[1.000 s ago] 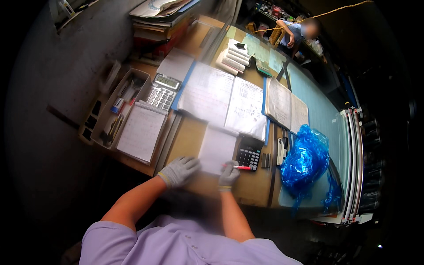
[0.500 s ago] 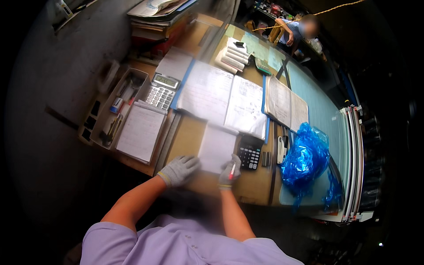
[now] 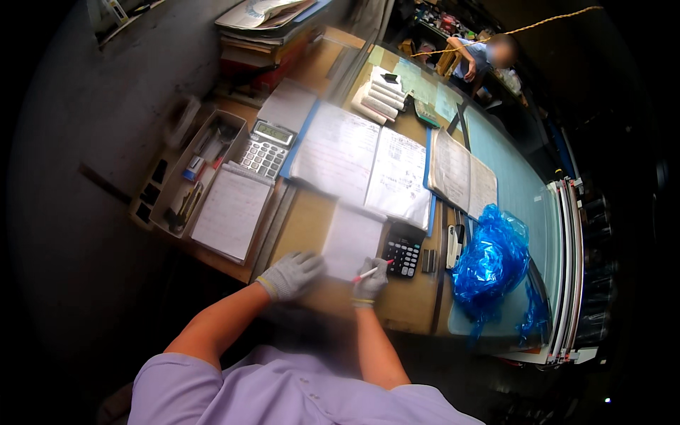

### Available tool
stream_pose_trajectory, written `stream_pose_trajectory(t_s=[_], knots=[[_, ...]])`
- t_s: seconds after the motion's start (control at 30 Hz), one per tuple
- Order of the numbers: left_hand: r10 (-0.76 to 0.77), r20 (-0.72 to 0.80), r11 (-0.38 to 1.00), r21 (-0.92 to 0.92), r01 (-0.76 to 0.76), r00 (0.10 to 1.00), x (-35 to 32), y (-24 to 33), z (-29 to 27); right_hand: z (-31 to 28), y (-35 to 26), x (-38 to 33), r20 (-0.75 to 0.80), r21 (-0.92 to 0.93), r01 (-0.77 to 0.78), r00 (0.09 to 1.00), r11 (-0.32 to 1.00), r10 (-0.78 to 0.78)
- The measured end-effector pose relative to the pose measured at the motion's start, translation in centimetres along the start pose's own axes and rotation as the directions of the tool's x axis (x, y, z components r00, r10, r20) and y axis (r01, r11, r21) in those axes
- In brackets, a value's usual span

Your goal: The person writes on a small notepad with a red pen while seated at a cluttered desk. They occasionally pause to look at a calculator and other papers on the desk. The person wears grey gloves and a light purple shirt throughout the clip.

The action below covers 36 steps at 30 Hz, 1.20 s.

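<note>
My left hand, in a pale grey knitted glove, lies flat on the desk with fingers stretched out. Its fingertips are at the left edge of a blank-looking white sheet. At the sheet's lower right corner my right hand, gloved alike, is closed round a red-and-white pen. The pen lies slantwise across the fingers. Just right of that hand sits a black calculator. Above the sheet, a blue-edged folder of written pages lies spread out.
To the left are a stationery box, a notepad and a silver calculator. A stapler and a crumpled blue plastic bag lie right. Another open folder is farther back. A person sits at the far right.
The pen has swung from nearly upright to a slant in my right hand. My left hand stays in place at the sheet. The whole view has shifted slightly.
</note>
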<state>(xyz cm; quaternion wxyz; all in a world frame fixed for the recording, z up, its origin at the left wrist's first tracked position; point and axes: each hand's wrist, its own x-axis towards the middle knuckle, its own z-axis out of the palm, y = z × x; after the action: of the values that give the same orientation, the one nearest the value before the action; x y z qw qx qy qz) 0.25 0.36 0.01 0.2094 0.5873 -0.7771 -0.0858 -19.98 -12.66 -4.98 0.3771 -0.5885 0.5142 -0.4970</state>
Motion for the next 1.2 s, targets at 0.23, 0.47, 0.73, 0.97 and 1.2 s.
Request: stream_pose_trajectory(t_s=[0.23,0.47,0.73,0.97,1.2], knots=[[-0.002,-0.011,1.0,0.013,0.002,1.0,0.0,-0.2,0.3,-0.1,-2.1,0.2,-0.001,-0.209,0.172,0.984,0.963,-0.176],[0.014,-0.004,1.0,0.01,-0.014,1.0,0.4,-0.1,-0.3,-0.2,-1.9,0.2,-0.007,-0.237,0.043,0.999,0.971,-0.046],[0.001,-0.007,0.999,-0.032,-0.001,1.0,0.2,-0.2,-0.1,0.1,-2.3,0.4,-0.007,-0.253,0.195,0.979,0.948,-0.203],[0.005,-0.011,1.0,-0.025,-0.005,1.0,0.2,0.2,-0.5,-0.1,-2.2,0.0,-0.022,-0.206,0.103,0.994,0.973,-0.11],[0.003,-0.027,0.999,-0.037,-0.004,1.0,0.2,0.1,-0.2,-0.4,-1.0,0.1,0.0,-0.222,0.096,0.995,0.97,-0.098]])
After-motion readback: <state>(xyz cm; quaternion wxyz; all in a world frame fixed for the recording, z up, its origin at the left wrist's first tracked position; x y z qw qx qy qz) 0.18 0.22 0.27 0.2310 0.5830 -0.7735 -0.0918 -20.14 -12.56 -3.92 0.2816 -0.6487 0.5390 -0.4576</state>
